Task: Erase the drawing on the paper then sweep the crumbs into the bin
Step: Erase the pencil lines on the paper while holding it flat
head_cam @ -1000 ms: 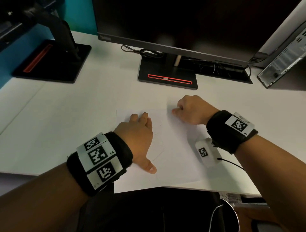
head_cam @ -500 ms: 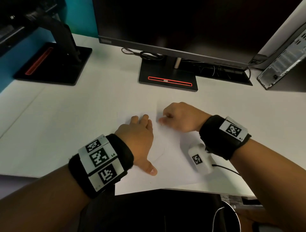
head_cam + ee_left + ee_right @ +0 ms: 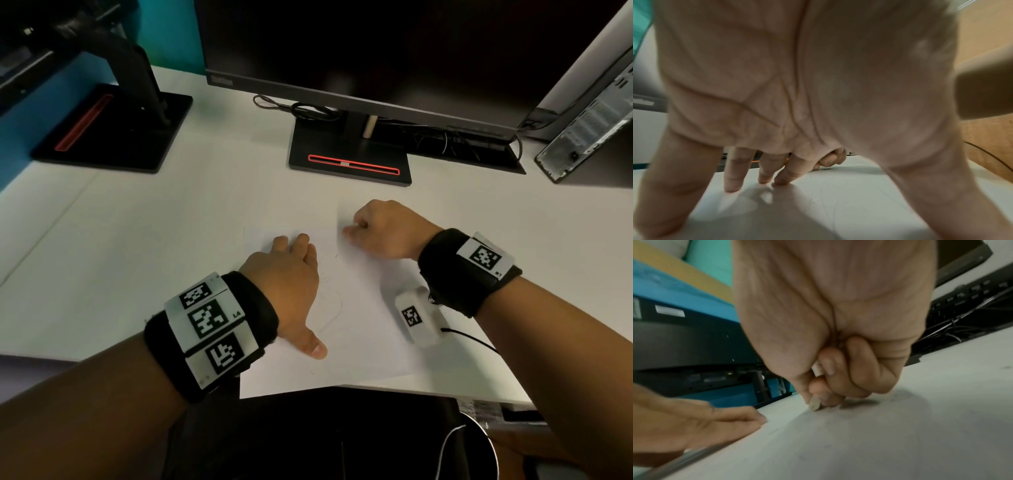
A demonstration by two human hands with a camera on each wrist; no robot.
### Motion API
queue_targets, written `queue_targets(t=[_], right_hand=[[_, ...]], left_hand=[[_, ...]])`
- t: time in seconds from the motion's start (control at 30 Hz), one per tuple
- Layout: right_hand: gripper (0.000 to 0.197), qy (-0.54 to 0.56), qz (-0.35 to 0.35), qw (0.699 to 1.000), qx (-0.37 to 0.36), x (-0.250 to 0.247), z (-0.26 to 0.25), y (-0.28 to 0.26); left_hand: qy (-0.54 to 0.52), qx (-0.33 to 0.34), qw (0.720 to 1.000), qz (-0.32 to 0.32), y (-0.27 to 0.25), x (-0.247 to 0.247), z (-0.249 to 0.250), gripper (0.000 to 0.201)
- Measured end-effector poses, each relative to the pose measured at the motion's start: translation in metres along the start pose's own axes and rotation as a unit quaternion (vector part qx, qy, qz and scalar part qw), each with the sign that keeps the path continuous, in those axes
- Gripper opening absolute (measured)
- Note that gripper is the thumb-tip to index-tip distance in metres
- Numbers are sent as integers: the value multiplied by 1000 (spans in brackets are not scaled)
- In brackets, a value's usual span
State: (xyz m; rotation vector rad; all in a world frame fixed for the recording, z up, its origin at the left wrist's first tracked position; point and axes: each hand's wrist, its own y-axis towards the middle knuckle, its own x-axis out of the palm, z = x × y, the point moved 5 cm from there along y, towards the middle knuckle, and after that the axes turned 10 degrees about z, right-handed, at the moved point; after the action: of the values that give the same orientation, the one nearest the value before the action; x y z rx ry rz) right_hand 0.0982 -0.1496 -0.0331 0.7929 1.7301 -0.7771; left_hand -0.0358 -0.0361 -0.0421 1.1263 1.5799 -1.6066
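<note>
Count: 2 hands, left hand (image 3: pixel 286 274) & right hand (image 3: pixel 383 229); 1 paper (image 3: pixel 363 308); 1 eraser (image 3: pixel 815 404); 2 monitor stands, centre stand (image 3: pixel 349 161) & left stand (image 3: pixel 113 133).

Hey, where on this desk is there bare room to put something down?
Bare desk lies left of the paper, in front of the left monitor base; more lies right of the right hand, before the computer case. Crowded: the paper under both hands, and cables behind the middle stand.

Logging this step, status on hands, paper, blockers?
Left hand flat, pinning paper. Right hand pinching eraser, tip on sheet. Faint pencil lines remain. Nothing in the way.
</note>
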Motion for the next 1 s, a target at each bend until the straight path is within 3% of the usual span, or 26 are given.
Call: queue_targets(t=[0.17, 0.3, 0.43, 0.57, 0.67, 0.83, 1.0], right_hand=[[49, -32, -28, 997, -71, 10, -21, -7], [48, -15, -4, 1000, -11, -2, -9, 2], [49, -23, -36, 996, -76, 13, -29, -4], [52, 18, -52, 998, -25, 9, -20, 0], [51, 77, -67, 995, 10, 11, -12, 1], [44, 135, -65, 986, 78, 11, -1, 5], [50, 81, -67, 994, 10, 20, -27, 0]], left_hand=[[4, 1, 1000, 1, 1, 0, 0, 144], [0, 2, 1000, 5, -1, 1, -1, 144], [-4, 2, 1000, 6, -1, 3, -2, 143], [-1, 18, 1000, 16, -3, 0, -6, 140], [-29, 17, 998, 50, -3, -6, -20, 123], [-29, -29, 999, 34, 0, -1, -31, 137], [-32, -29, 998, 47, 1, 2, -31, 134]])
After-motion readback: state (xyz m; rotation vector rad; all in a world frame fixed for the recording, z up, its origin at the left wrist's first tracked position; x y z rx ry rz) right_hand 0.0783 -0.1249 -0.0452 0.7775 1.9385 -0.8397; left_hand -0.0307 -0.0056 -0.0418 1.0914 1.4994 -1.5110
